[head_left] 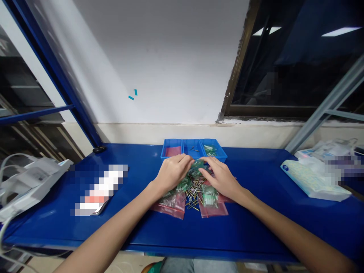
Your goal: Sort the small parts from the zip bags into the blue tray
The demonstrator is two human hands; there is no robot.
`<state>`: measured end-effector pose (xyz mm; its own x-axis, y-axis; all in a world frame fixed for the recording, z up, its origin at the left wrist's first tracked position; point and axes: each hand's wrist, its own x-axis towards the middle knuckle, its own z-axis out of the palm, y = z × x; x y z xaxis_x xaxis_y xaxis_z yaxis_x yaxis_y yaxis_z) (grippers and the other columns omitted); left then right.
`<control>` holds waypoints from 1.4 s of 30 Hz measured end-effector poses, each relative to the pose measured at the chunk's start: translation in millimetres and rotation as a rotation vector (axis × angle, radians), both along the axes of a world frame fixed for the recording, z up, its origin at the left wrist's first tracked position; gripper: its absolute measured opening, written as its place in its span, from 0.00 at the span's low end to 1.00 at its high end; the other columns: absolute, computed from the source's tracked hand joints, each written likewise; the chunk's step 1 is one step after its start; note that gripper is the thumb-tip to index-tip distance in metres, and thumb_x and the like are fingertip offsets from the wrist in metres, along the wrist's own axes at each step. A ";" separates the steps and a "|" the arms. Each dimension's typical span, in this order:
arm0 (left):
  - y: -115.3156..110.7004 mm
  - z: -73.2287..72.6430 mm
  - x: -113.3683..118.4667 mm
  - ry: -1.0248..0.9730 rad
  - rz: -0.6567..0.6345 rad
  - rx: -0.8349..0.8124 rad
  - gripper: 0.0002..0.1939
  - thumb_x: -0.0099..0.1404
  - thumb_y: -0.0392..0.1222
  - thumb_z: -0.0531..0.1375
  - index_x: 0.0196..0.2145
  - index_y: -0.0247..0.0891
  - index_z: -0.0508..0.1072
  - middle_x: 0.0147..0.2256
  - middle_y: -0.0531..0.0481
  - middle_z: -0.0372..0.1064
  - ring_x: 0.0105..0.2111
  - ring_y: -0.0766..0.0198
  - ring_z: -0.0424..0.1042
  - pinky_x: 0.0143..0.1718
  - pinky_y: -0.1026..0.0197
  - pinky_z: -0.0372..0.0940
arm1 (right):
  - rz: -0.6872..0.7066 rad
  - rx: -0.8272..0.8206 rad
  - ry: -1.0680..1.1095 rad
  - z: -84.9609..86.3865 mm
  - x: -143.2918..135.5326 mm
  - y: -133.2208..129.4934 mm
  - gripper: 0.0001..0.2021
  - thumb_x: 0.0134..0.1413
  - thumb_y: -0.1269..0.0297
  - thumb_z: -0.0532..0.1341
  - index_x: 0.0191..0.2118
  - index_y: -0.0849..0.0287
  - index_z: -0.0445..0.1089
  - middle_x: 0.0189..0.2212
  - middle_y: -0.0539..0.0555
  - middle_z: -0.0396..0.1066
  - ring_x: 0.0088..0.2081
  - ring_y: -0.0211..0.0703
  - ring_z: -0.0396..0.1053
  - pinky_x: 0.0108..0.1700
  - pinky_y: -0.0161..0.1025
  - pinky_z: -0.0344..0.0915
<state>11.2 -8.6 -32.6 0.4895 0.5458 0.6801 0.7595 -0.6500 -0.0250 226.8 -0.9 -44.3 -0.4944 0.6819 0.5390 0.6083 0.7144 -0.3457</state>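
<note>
My left hand (174, 171) is closed, its fingers pinched at the left edge of a small green-tinted plastic bag (196, 167). At the bag's right side, my right hand (222, 177) grips with thumb and fingers; the exact contact is partly hidden. Below the bag lies a loose pile of thin metal pins (193, 192), silver and brass coloured. Pink zip bags (178, 207) and more green-tinted packets lie by the pile on the left. To its right, a green-tinted packet (209, 197) rests over another pink zip bag (214, 211).
Behind my hands stand three joined blue bins: the left bin (163, 150) holds pink bags, the middle bin (187, 143) a few metal pieces, the right bin (223, 151) green packets. A phone-like object (99, 209) lies left; a tissue pack (313, 178) sits right on the blue table (256, 227).
</note>
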 end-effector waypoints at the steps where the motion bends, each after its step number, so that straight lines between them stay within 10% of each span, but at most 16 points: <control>1: -0.5 -0.4 0.8 -0.009 -0.013 -0.017 0.14 0.77 0.41 0.47 0.37 0.36 0.68 0.29 0.51 0.68 0.27 0.67 0.65 0.27 0.62 0.60 | 0.015 -0.002 0.012 0.9 -0.5 -0.7 0.11 0.66 0.63 0.56 0.52 0.56 0.64 0.48 0.58 0.72 0.52 0.50 0.69 0.53 0.49 0.65; 16: -5.0 -2.7 3.2 -0.047 -0.096 -0.117 0.14 0.76 0.42 0.47 0.54 0.36 0.64 0.40 0.46 0.72 0.34 0.64 0.71 0.34 0.60 0.68 | 0.043 -0.303 0.245 8.6 1.0 2.0 0.10 0.62 0.59 0.59 0.31 0.57 0.65 0.26 0.47 0.67 0.28 0.39 0.64 0.31 0.36 0.58; 26: -3.6 -2.7 2.1 0.110 -0.095 0.013 0.20 0.70 0.35 0.52 0.58 0.35 0.60 0.59 0.30 0.55 0.49 0.52 0.69 0.40 0.53 0.73 | 0.138 -0.574 0.527 9.5 -1.3 4.0 0.11 0.58 0.57 0.62 0.30 0.57 0.64 0.24 0.47 0.63 0.26 0.36 0.62 0.29 0.36 0.62; 42: -6.9 -3.7 6.5 0.047 -0.144 -0.046 0.20 0.70 0.37 0.53 0.58 0.32 0.60 0.54 0.34 0.62 0.52 0.51 0.66 0.50 0.49 0.70 | 0.194 -0.475 0.490 18.4 2.6 0.3 0.07 0.59 0.60 0.62 0.34 0.57 0.72 0.57 0.60 0.67 0.57 0.51 0.65 0.57 0.54 0.64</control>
<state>17.7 -15.5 -36.2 0.5954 0.4978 0.6306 0.6572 -0.7533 -0.0258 229.4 -0.6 -25.9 -0.4075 0.8227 0.3965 0.1798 0.4979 -0.8484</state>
